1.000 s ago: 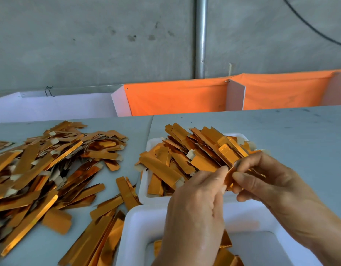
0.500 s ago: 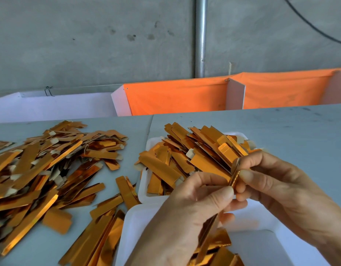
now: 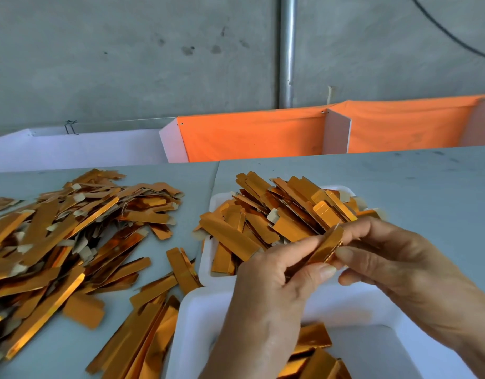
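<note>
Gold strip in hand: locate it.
Head view, centre-right: gold strip pinched between left hand and right hand, over the near edge of the heaped white tray.

The strip (image 3: 327, 246) is a narrow, shiny piece of gold-orange foil card. It looks folded along its length, so it shows as a slim doubled band with a fine, beaded-looking lower edge. It is held in the air, slanting from lower left up to upper right. The left hand (image 3: 268, 305) pinches its lower part between thumb and forefinger, and the right hand (image 3: 394, 258) pinches its upper end between thumb and fingertips. Much of its length is hidden by the fingers. It hangs just above the near edge of a white tray (image 3: 208, 258) heaped with similar strips.
</note>
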{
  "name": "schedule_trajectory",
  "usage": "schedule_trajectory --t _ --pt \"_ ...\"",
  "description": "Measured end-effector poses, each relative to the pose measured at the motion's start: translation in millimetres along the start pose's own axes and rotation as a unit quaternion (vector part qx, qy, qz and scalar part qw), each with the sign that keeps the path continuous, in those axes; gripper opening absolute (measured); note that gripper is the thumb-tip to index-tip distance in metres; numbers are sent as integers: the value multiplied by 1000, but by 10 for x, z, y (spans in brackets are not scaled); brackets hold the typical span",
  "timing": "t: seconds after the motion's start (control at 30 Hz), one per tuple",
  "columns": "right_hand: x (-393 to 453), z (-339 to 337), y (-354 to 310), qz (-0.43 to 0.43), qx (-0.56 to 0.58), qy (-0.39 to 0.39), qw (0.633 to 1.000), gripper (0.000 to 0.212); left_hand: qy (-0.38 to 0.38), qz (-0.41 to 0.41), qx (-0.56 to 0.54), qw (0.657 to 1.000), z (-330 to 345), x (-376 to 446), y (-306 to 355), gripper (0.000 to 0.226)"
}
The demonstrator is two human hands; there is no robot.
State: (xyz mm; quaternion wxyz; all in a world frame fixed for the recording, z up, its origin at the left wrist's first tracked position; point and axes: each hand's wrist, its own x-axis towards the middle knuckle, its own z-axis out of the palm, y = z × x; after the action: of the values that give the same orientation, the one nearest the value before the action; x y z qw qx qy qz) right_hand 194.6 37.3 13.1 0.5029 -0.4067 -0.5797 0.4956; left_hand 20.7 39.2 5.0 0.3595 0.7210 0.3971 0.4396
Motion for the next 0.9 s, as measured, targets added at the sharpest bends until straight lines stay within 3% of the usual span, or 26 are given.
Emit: schedule_trajectory --t 0.1,0.37,0.57,0.73,0.9 --pt "5 -22 10 5 12 0 1000 59 -11 17 7 1000 6 1 0 29" --pt "32 4 77 50 121 -12 991 53 -6 63 144 988 94 -4 -54 48" --pt "26 16 74 40 116 -10 992 55 -6 86 277 957 98 -15 -116 73" --pt "24 27 111 38 106 1 994 55 9 84 305 948 133 -14 -76 65" --pt "20 27 117 37 126 5 991 54 -5 70 344 936 106 -4 -20 78"
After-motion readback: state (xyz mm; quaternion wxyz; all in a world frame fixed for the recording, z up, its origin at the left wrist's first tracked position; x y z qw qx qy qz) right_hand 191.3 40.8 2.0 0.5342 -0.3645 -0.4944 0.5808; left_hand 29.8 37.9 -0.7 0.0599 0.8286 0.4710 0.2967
